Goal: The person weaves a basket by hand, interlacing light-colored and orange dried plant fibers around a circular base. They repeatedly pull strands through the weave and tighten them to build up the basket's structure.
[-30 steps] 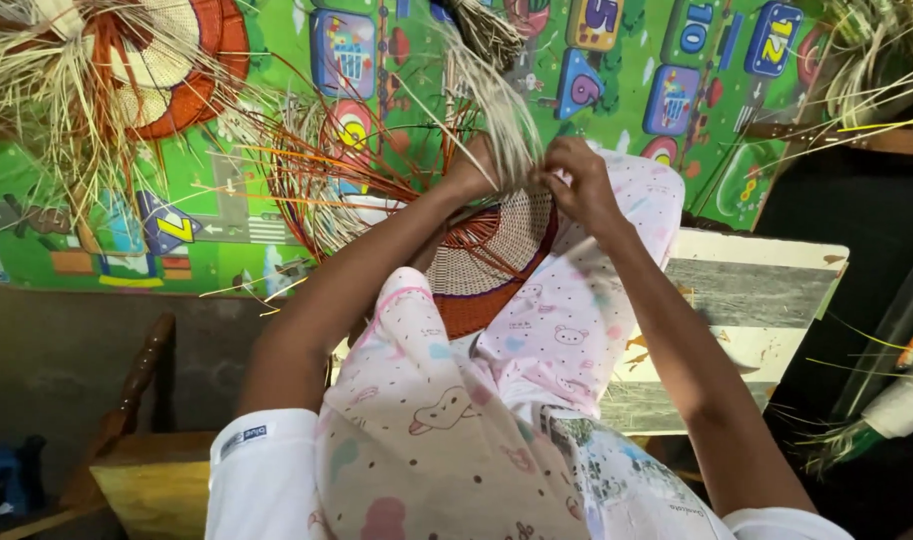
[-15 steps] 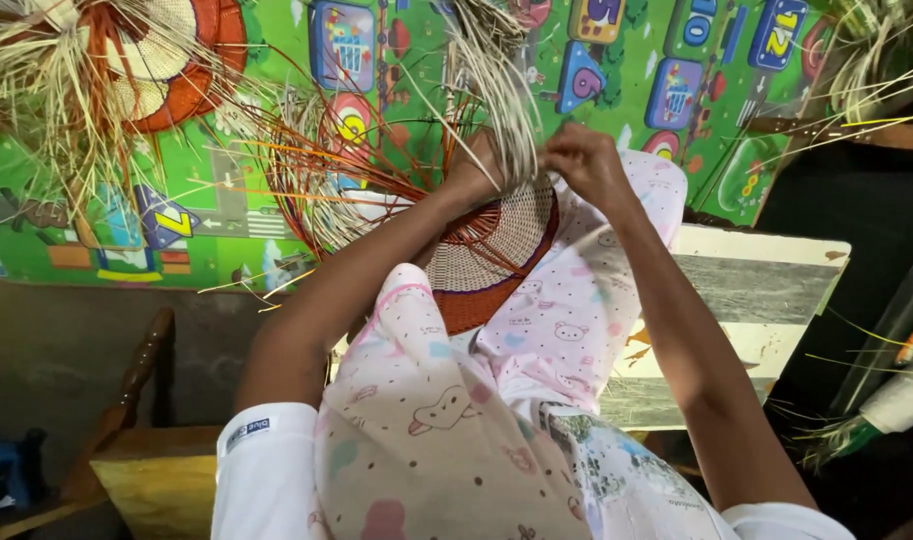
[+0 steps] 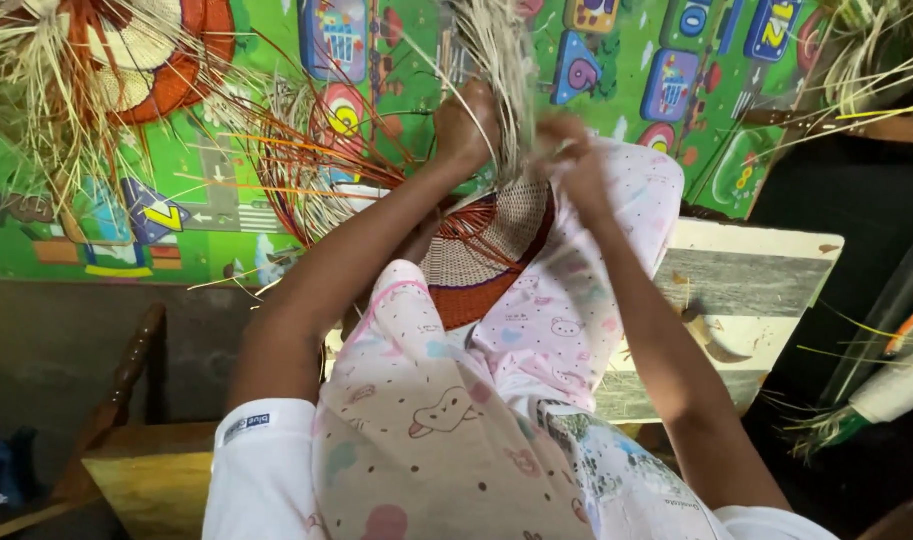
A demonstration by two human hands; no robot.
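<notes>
Though blurred, both the left hand (image 3: 464, 125) and right hand (image 3: 574, 160) clenched on pale straw strands (image 3: 501, 60).

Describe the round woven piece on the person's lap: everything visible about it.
The woven piece is a round, flat-looking disc of tightly plaited straw-like fibre, pale tan in the middle with a rust-red outer band. It rests tilted on the person's lap against pink patterned fabric, which hides part of its rim. Long loose strands, pale and reddish, fan out unwoven from its upper edge. The left hand grips a bundle of those pale strands above it; the right hand, blurred, is at the top right edge. Whether the fingers touch the disc itself is unclear.
</notes>
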